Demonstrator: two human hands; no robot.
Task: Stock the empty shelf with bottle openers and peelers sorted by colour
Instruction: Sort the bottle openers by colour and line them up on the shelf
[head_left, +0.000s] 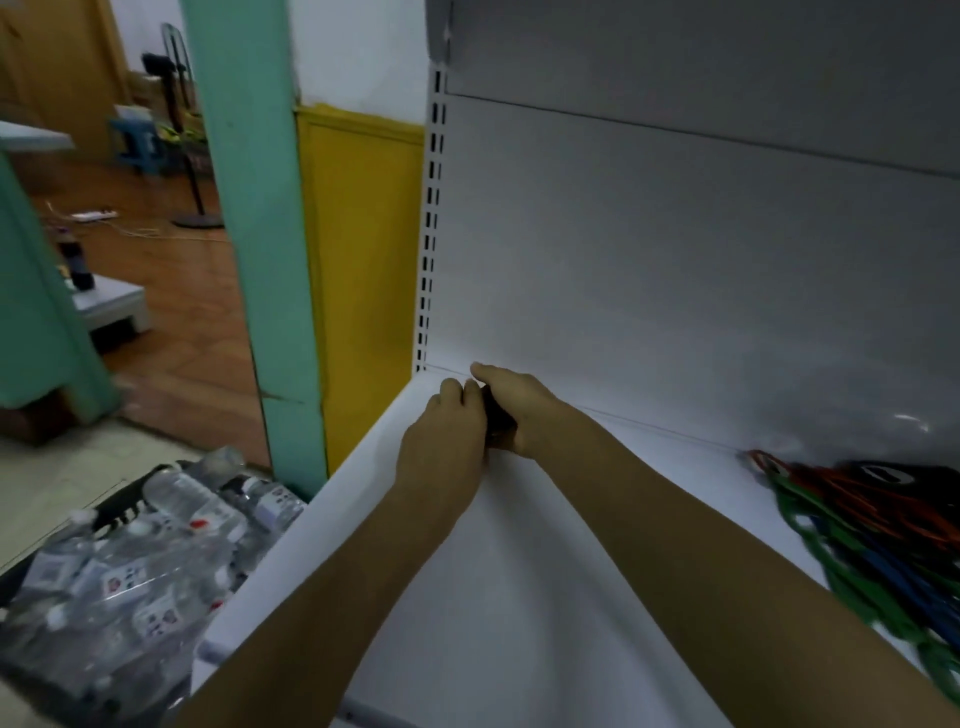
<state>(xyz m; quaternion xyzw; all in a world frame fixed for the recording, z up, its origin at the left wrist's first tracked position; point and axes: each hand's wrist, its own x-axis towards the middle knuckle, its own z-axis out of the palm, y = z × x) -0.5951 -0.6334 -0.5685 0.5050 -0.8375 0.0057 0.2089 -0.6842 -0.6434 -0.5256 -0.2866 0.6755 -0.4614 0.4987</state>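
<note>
We can read no words, brands or numbers anywhere: the labels on the wrapped water bottles (171, 525) at near left show only blurred red and dark marks, too small for us to make out.

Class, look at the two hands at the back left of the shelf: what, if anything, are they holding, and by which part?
Both the left hand and right hand close around a small black item. Only a sliver shows between them, so what it is, and the gripped part, cannot be told.

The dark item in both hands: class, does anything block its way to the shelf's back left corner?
Nothing visible does. Both the left hand and right hand hold the dark item over bare white shelf; the coloured pile lies far right.
</note>
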